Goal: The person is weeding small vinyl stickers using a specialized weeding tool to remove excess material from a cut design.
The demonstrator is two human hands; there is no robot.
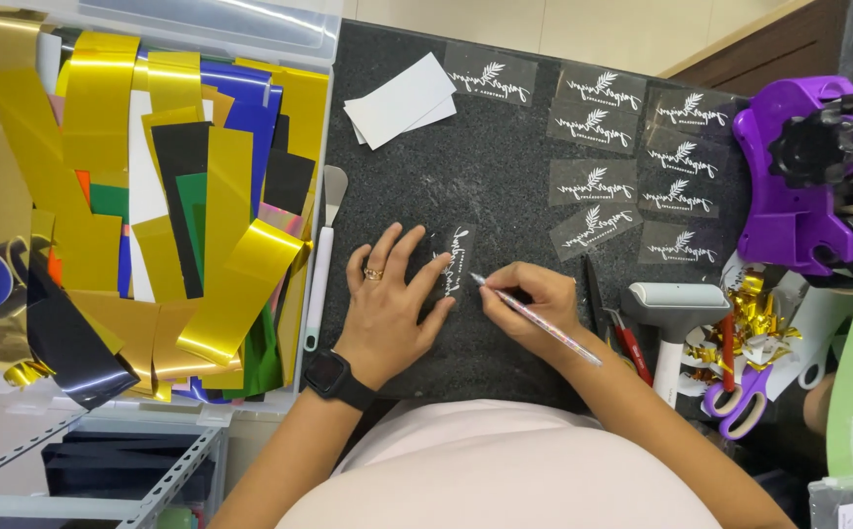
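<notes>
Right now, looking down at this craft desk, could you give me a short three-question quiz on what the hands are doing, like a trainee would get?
1. True or false: the right hand holds a pen-like tool.
2. What does the left hand press flat on the dark mat?
A. scissors
B. a clear sticker strip
C. a white card
3. What fills the bin on the left?

Key
1. True.
2. B, the clear sticker strip.
3. Vinyl sheets, mostly gold.
</notes>
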